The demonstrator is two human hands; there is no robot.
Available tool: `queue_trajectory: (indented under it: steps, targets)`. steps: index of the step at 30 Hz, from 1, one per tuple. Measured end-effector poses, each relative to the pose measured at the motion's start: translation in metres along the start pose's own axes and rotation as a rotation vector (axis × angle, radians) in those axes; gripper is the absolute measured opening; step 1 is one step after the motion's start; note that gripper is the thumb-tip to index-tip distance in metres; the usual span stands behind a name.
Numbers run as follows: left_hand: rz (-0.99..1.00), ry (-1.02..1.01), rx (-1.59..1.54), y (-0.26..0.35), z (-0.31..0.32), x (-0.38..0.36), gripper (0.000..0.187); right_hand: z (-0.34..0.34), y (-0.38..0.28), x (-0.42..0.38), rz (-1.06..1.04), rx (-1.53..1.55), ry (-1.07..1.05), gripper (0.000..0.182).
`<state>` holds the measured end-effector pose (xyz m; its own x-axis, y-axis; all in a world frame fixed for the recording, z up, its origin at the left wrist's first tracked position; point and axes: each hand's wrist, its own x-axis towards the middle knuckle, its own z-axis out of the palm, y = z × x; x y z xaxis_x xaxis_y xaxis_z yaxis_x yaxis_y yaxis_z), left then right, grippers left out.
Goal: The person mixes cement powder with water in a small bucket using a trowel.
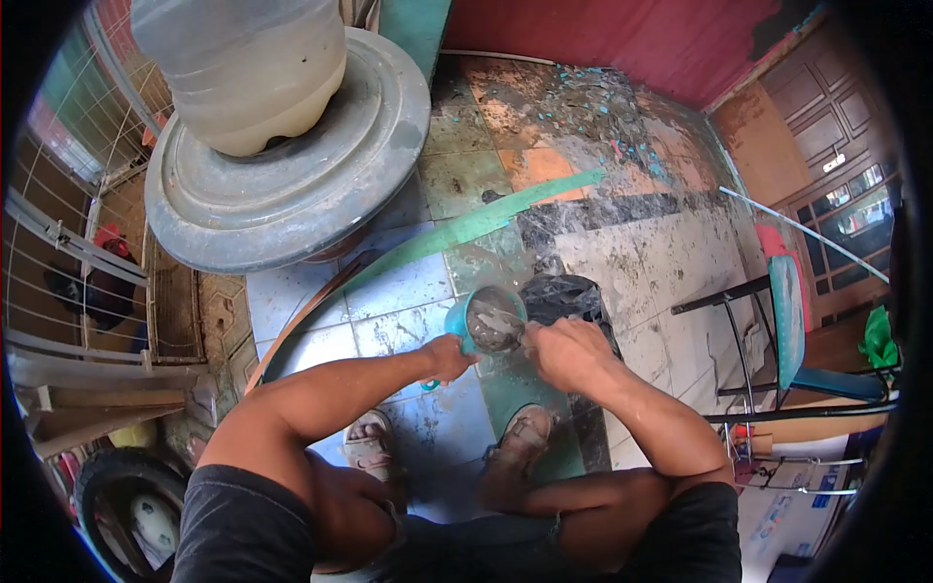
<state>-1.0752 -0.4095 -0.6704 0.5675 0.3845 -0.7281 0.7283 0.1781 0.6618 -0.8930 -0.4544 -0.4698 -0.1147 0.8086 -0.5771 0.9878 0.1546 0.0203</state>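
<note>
My left hand (449, 360) is closed around the handle side of a teal plastic dipper (457, 326), held tilted above the tiled floor between my feet. Inside it lies a wet grey mix (492, 330) that looks like cement. My right hand (566, 356) is closed at the dipper's right rim, its fingers gripping a pale, flat stirring tool (500, 315) that reaches into the mix. I cannot tell exactly what kind of tool this is, since my fingers hide its handle. A black plastic bag (573, 295) sits just beyond my right hand.
A large round grey pedestal (292, 219) carries a cloudy plastic bottle (248, 68) at upper left. Across the tiles curves a green strip (437, 241). Rubble (622, 126) lies by the red wall. A chair (789, 330) stands at right, a wheel (126, 496) at lower left.
</note>
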Motion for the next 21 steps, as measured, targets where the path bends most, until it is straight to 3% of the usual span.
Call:
queue_trajectory:
  steps: [5,15,21]
  targets:
    - [0.004,0.029,0.099,-0.004,-0.001,-0.001,0.063,0.052,0.001,0.032,-0.025,-0.063,0.075,0.033]
    - [0.035,0.083,0.071,0.005,-0.014,0.0,0.057,0.018,0.017,0.044,0.02,-0.062,0.192,0.03]
    - [0.028,0.064,-0.109,-0.019,-0.026,0.011,0.05,0.069,-0.017,0.045,-0.205,-0.093,0.328,0.019]
